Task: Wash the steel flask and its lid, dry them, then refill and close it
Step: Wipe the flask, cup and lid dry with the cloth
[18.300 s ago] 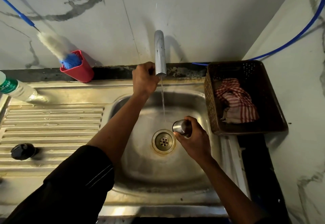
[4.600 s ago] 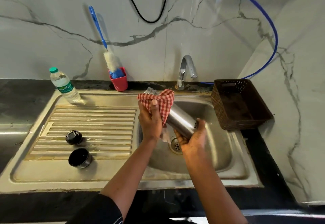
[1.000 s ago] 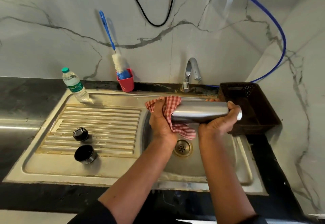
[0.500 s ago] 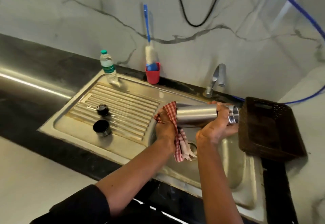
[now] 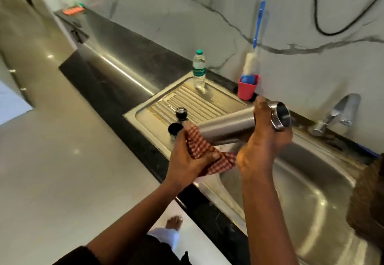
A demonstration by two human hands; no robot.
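The right hand has its grip closed round the neck end of the steel flask, fingers curled over the body just below the open mouth. The left hand grips a red checked cloth bunched against the flask's base, with a loose corner of the cloth hanging beneath. The flask lies almost level in the air between the two hands, its mouth tilted slightly up and to the right, above the place where the ridged drainboard meets the basin of the sink. Just behind the left hand, on the drainboard, stand a black stopper and a cup-shaped lid, near each other. Farther back on the drainboard is a plastic water bottle, and against the wall a red cup holds a bottle brush. The tap rises behind the basin, a brown basket shows at the right edge, and the black table runs off to the left.
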